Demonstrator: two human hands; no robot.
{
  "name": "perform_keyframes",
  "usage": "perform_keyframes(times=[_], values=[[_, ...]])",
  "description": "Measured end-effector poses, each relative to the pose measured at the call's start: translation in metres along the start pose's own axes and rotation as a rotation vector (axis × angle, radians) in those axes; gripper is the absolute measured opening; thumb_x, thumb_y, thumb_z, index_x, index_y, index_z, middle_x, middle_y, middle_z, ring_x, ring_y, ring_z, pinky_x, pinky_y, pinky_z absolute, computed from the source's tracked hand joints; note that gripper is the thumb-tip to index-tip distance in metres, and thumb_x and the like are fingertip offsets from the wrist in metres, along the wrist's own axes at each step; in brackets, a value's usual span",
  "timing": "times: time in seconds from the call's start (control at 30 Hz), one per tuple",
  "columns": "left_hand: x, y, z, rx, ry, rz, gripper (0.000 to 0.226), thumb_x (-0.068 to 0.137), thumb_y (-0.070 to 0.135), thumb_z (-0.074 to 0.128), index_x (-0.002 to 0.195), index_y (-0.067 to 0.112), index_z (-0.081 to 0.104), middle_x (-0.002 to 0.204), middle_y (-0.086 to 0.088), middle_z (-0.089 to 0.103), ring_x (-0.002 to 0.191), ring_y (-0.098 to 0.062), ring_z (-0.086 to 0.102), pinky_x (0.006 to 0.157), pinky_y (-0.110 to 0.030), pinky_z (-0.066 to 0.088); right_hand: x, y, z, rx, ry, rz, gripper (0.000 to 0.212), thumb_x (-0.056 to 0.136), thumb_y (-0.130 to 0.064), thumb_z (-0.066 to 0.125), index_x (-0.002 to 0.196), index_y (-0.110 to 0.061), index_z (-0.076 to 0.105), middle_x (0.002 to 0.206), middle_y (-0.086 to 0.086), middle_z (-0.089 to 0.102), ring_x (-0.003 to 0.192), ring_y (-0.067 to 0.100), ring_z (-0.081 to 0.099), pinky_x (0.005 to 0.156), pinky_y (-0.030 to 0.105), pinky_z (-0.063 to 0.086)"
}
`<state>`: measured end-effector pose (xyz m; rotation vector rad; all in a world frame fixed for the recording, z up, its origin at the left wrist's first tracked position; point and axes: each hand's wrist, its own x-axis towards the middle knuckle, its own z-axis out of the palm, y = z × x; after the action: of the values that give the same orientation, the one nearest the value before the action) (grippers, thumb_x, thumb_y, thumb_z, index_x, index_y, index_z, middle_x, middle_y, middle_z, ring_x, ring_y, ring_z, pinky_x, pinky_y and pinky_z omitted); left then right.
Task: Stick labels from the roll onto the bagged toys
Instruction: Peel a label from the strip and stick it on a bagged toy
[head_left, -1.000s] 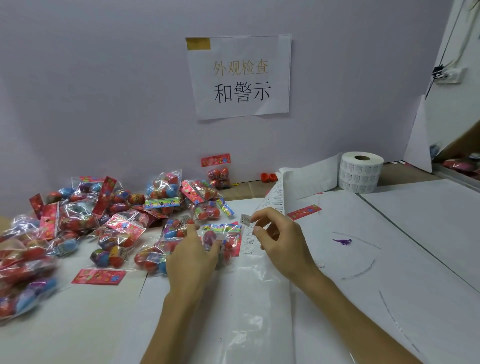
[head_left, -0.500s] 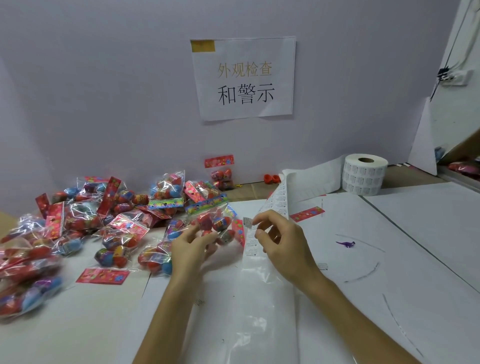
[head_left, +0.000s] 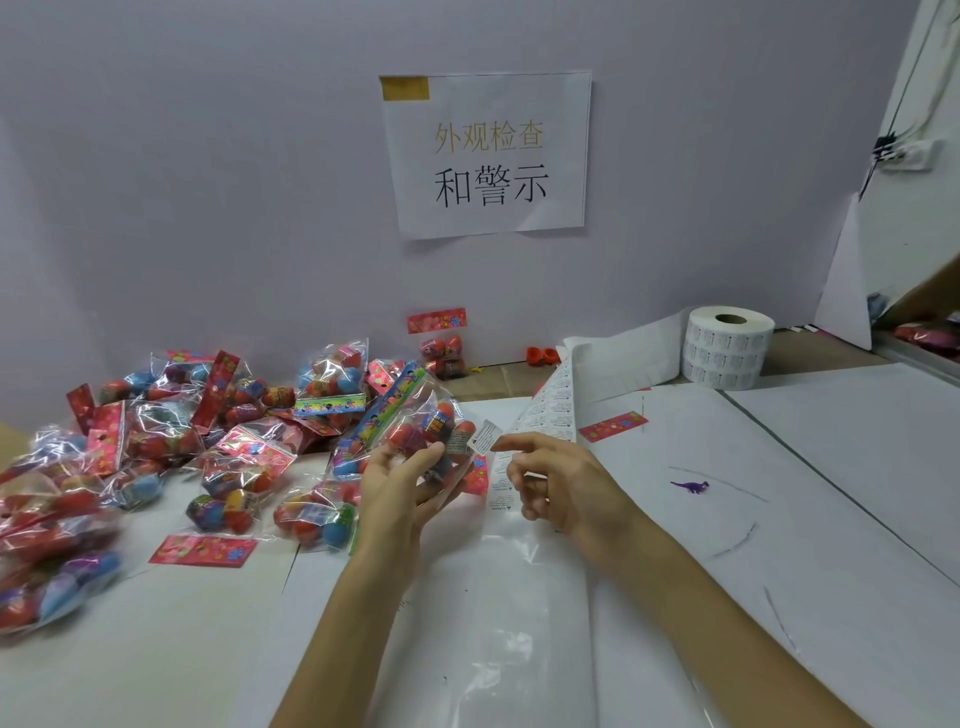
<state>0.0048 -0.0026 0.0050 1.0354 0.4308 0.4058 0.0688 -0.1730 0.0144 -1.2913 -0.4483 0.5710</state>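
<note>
Well, the left hand (head_left: 405, 488) has its fingers curled up round a clear plastic bag of red and blue toy eggs (head_left: 422, 430). The bag's rainbow header strip tilts toward 11 o'clock, and the bag is held off the white paper-covered table (head_left: 831, 467). At 9 to 10 o'clock lies the heap of bagged toy eggs (head_left: 208, 431), each clear bag holding several red, blue or patterned eggs under a red card header. One more small bag (head_left: 441, 353) leans on the lilac wall (head_left: 208, 208) at 12 o'clock.

The right hand (head_left: 563, 486) carries a small white printed label (head_left: 485, 435) at the tip of its outstretched forefinger, the other fingers curled under. The label sits just beside the held bag's 3 o'clock edge. Behind that hand the long white strip of labels (head_left: 553, 410) runs up to the white label roll (head_left: 727, 345) standing at 2 o'clock.

Half a second ago the bag was low against the heap and the label sat close to the strip. Now the bag is raised and turned toward the label, which has left the strip.

Whether the thumb pins the label I cannot tell, nor whether label and bag touch. The print on the labels is too small to read. The heap's 8 o'clock end is blurred and cut off by the frame edge. A clear plastic sheet (head_left: 493, 597) lies at 6 o'clock and a tiny purple toy dinosaur (head_left: 690, 487) at 3 o'clock.
</note>
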Motion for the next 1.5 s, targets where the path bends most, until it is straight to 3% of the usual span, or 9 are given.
perform_keyframes(times=[0.27, 0.4, 0.7, 0.83, 0.97, 1.1, 1.27, 1.4, 1.5], values=[[0.001, -0.001, 0.001, 0.081, -0.007, 0.043, 0.033, 0.091, 0.007, 0.071, 0.119, 0.021, 0.062, 0.102, -0.009, 0.079, 0.090, -0.029, 0.078, 0.077, -0.038, 0.063, -0.001, 0.002, 0.002, -0.089, 0.007, 0.015, 0.029, 0.095, -0.009, 0.056, 0.100, -0.025, 0.080, 0.070, 0.003, 0.058, 0.052, 0.012, 0.045, 0.050, 0.021, 0.042], [0.000, -0.002, 0.003, 0.102, -0.024, 0.058, 0.028, 0.090, 0.007, 0.071, 0.112, 0.023, 0.063, 0.099, -0.009, 0.079, 0.094, -0.033, 0.076, 0.086, -0.043, 0.060, 0.000, 0.002, 0.002, -0.113, 0.012, 0.005, 0.029, 0.094, -0.010, 0.057, 0.100, -0.026, 0.080, 0.070, 0.003, 0.059, 0.053, 0.012, 0.046, 0.051, 0.021, 0.042], [-0.001, -0.002, 0.004, 0.096, -0.032, 0.080, 0.042, 0.091, 0.009, 0.072, 0.129, 0.021, 0.056, 0.117, -0.014, 0.072, 0.104, -0.036, 0.073, 0.099, -0.051, 0.056, 0.002, 0.005, 0.002, -0.220, 0.037, -0.043, 0.034, 0.096, -0.008, 0.056, 0.099, -0.033, 0.079, 0.069, 0.002, 0.063, 0.051, 0.012, 0.047, 0.052, 0.021, 0.043], [0.001, -0.003, 0.002, 0.099, -0.016, 0.075, 0.052, 0.089, 0.008, 0.074, 0.137, 0.016, 0.055, 0.121, -0.015, 0.071, 0.103, -0.035, 0.073, 0.091, -0.045, 0.060, 0.002, 0.011, 0.002, -0.435, 0.090, -0.166, 0.036, 0.096, -0.006, 0.056, 0.106, -0.037, 0.072, 0.067, -0.003, 0.066, 0.054, 0.010, 0.050, 0.056, 0.020, 0.047], [0.002, -0.007, 0.001, 0.099, 0.017, 0.074, 0.050, 0.087, 0.006, 0.076, 0.133, 0.015, 0.058, 0.113, -0.011, 0.075, 0.098, -0.031, 0.076, 0.077, -0.037, 0.063, 0.002, 0.022, 0.000, -0.860, 0.143, -0.302, 0.040, 0.099, -0.020, 0.055, 0.134, -0.039, 0.062, 0.080, -0.019, 0.063, 0.068, -0.005, 0.058, 0.067, 0.011, 0.046], [0.002, -0.007, 0.001, 0.078, 0.032, 0.067, 0.049, 0.086, 0.005, 0.076, 0.131, 0.016, 0.059, 0.113, -0.011, 0.075, 0.097, -0.030, 0.076, 0.068, -0.032, 0.064, 0.002, 0.029, 0.001, -1.022, 0.124, -0.327, 0.051, 0.101, -0.028, 0.051, 0.150, -0.042, 0.043, 0.087, -0.020, 0.060, 0.067, -0.001, 0.056, 0.073, 0.023, 0.054], [0.002, -0.006, 0.002, 0.080, 0.009, 0.054, 0.049, 0.088, 0.006, 0.074, 0.133, 0.015, 0.057, 0.113, -0.012, 0.074, 0.090, -0.027, 0.078, 0.070, -0.034, 0.064, 0.004, 0.027, -0.004, -1.034, 0.121, -0.261, 0.059, 0.102, -0.028, 0.048, 0.158, -0.034, 0.029, 0.098, -0.010, 0.066, 0.065, 0.001, 0.055, 0.073, 0.022, 0.048], [0.001, -0.005, 0.002, 0.095, -0.037, 0.038, 0.055, 0.088, 0.008, 0.074, 0.138, 0.016, 0.053, 0.118, -0.013, 0.073, 0.097, -0.032, 0.076, 0.087, -0.045, 0.061, 0.005, 0.023, -0.006, -0.952, 0.222, -0.298, 0.049, 0.101, -0.038, 0.056, 0.149, -0.034, 0.045, 0.090, -0.012, 0.065, 0.076, 0.005, 0.059, 0.083, 0.029, 0.055], [-0.001, -0.005, 0.002, 0.151, -0.092, 0.056, 0.043, 0.090, 0.008, 0.073, 0.129, 0.018, 0.059, 0.111, -0.012, 0.077, 0.094, -0.033, 0.077, 0.085, -0.045, 0.061, 0.004, 0.020, -0.005, -0.867, 0.273, -0.314, 0.044, 0.096, -0.051, 0.060, 0.136, -0.037, 0.052, 0.083, -0.017, 0.062, 0.072, 0.003, 0.060, 0.078, 0.029, 0.056]])
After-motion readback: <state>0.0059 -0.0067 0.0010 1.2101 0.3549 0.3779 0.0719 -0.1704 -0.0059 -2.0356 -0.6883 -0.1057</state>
